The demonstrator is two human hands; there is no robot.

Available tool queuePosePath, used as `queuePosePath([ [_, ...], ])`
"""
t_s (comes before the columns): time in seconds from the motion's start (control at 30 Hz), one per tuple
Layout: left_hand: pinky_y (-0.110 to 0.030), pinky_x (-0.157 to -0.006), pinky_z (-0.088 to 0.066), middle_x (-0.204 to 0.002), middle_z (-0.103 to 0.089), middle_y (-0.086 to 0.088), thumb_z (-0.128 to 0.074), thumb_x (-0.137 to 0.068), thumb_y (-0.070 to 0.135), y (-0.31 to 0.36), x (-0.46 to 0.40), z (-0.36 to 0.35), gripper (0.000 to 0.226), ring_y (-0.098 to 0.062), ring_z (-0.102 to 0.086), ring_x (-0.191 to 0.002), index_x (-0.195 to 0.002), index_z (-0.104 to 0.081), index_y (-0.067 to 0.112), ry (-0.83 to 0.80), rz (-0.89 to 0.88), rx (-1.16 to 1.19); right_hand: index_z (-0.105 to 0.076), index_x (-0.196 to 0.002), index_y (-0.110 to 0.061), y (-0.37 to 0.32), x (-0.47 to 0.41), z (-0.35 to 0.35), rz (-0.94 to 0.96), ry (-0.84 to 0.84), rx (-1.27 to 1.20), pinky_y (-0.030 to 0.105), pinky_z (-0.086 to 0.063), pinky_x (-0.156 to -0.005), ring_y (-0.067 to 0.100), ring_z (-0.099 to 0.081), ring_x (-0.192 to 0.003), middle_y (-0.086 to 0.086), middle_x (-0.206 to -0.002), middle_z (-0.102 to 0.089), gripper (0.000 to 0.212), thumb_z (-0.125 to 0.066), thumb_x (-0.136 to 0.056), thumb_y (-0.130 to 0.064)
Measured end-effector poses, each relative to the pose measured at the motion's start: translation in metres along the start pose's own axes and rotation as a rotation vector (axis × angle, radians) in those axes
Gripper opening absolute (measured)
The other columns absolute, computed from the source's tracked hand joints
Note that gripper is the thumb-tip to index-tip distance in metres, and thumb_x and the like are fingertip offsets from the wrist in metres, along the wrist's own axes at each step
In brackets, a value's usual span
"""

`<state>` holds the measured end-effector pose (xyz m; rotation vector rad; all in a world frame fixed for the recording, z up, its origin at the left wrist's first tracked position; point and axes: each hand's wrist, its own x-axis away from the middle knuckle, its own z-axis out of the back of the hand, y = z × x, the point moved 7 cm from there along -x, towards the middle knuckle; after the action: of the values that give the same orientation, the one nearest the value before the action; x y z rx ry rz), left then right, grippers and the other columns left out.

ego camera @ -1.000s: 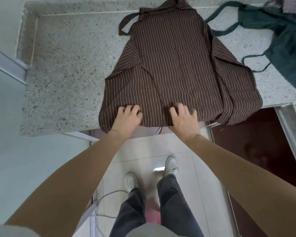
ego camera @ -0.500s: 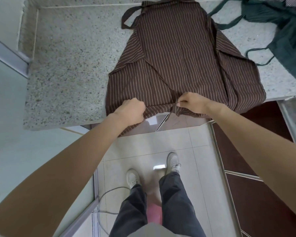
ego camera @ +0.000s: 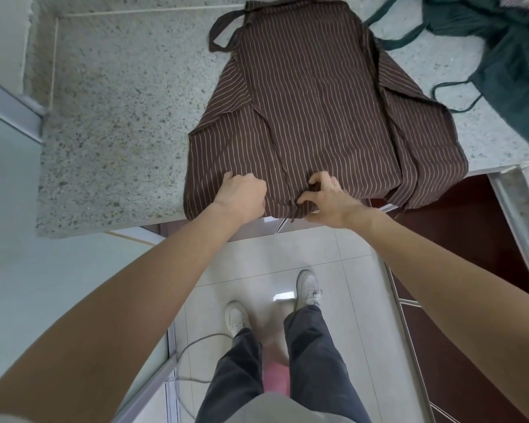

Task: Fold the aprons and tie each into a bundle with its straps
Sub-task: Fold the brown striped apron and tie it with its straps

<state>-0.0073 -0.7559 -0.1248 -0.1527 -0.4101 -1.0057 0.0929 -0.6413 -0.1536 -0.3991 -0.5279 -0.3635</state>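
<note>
Item count: two aprons fully identifiable, two hands, one counter.

1. The brown striped apron (ego camera: 312, 111) lies spread flat on the speckled stone counter (ego camera: 119, 132), its side panels folded inward over the middle. Its neck loop (ego camera: 223, 32) sits at the 11 o'clock corner of the cloth. The near hem overhangs the counter edge at 6 o'clock.

2. The dark green apron (ego camera: 513, 62) lies crumpled at 2 o'clock from the brown one, its thin straps trailing across the stone between the two. A scrap of further striped fabric shows at the top right corner; what it is cannot be determined.

3. The left hand (ego camera: 243, 195) is closed into a fist, fingers curled down onto the near hem at 7 o'clock of the cloth. The fabric lies under and beyond the knuckles.

4. The right hand (ego camera: 326, 198) has bent, spread fingers, fingertips (ego camera: 313, 180) pinching a ridge of hem at 6 o'clock, just right of the centre fold line. The fabric extends away from the fingertips toward 12 o'clock.
</note>
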Motion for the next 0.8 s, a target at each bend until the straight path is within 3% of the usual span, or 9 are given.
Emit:
queuePosePath([
  [0.1, -0.049, -0.105, -0.027, -0.106, -0.062, -0.011, -0.041, -0.095, 0.019, 0.007, -0.008, 0.015, 0.029, -0.032, -0.06, -0.099, -0.122, -0.047, 0.009, 0.01, 0.06, 0.072, -0.056, -0.126, -0.02, 0.012, 0.01, 0.017, 0.006, 0.088, -0.36, 0.028, -0.029, -0.108, 0.019, -0.043, -0.12, 0.008, -0.135, -0.04, 0.035, -0.06, -0.091, -0.019],
  [0.23, -0.047, -0.1, -0.033, -0.119, -0.055, -0.011, -0.044, -0.094, 0.023, 0.028, -0.032, 0.047, 0.032, -0.029, -0.051, -0.112, -0.123, -0.046, 0.01, 0.116, 0.031, 0.073, -0.053, -0.129, -0.015, 0.051, 0.021, 0.054, -0.109, 0.299, -0.397, 0.034, -0.036, -0.105, 0.026, -0.049, -0.123, 0.01, -0.135, -0.049, 0.035, -0.054, -0.094, -0.013],
  [0.4, -0.047, -0.098, -0.035, -0.129, -0.047, -0.012, -0.047, -0.094, 0.022, 0.064, -0.078, 0.076, 0.038, -0.03, -0.042, -0.12, -0.129, -0.042, 0.01, 0.078, 0.021, 0.165, -0.046, -0.135, -0.014, 0.124, 0.017, 0.085, -0.261, 0.344, -0.401, 0.033, -0.041, -0.095, 0.032, -0.052, -0.115, 0.014, -0.134, -0.046, 0.041, -0.053, -0.094, -0.017],
  [0.57, -0.062, -0.11, -0.018, -0.155, -0.013, -0.01, -0.064, -0.086, 0.037, 0.102, -0.13, 0.06, 0.076, -0.035, -0.011, -0.142, -0.147, -0.021, 0.024, -0.202, 0.062, 0.252, -0.03, -0.142, -0.021, 0.186, 0.001, 0.109, -0.406, 0.312, -0.43, 0.043, -0.04, -0.099, 0.041, -0.046, -0.116, 0.021, -0.136, -0.032, 0.058, -0.057, -0.092, -0.015],
  [0.67, -0.064, -0.111, -0.009, -0.158, 0.003, -0.005, -0.071, -0.078, 0.042, 0.126, -0.161, 0.059, 0.095, -0.036, 0.003, -0.144, -0.149, -0.008, 0.033, -0.214, 0.051, 0.255, -0.025, -0.14, -0.017, 0.214, -0.016, 0.115, -0.42, 0.229, -0.424, 0.044, -0.041, -0.097, 0.041, -0.047, -0.118, 0.022, -0.136, -0.035, 0.07, -0.068, -0.084, -0.014],
  [0.73, -0.064, -0.11, -0.008, -0.158, 0.002, -0.007, -0.073, -0.075, 0.044, 0.132, -0.175, 0.061, 0.101, -0.039, 0.004, -0.143, -0.149, -0.005, 0.035, -0.188, 0.089, 0.2, -0.031, -0.134, -0.01, 0.219, -0.026, 0.112, -0.374, 0.151, -0.353, 0.041, -0.044, -0.093, 0.039, -0.051, -0.114, 0.023, -0.128, -0.047, 0.064, -0.069, -0.082, -0.012],
  [0.8, -0.066, -0.109, -0.006, -0.156, -0.005, -0.013, -0.074, -0.07, 0.051, 0.133, -0.185, 0.062, 0.106, -0.046, 0.002, -0.141, -0.149, -0.005, 0.033, -0.196, 0.162, 0.064, -0.041, -0.125, -0.006, 0.221, -0.032, 0.112, -0.302, 0.109, -0.344, 0.038, -0.045, -0.091, 0.037, -0.055, -0.11, 0.021, -0.121, -0.056, 0.044, -0.063, -0.087, -0.011],
])
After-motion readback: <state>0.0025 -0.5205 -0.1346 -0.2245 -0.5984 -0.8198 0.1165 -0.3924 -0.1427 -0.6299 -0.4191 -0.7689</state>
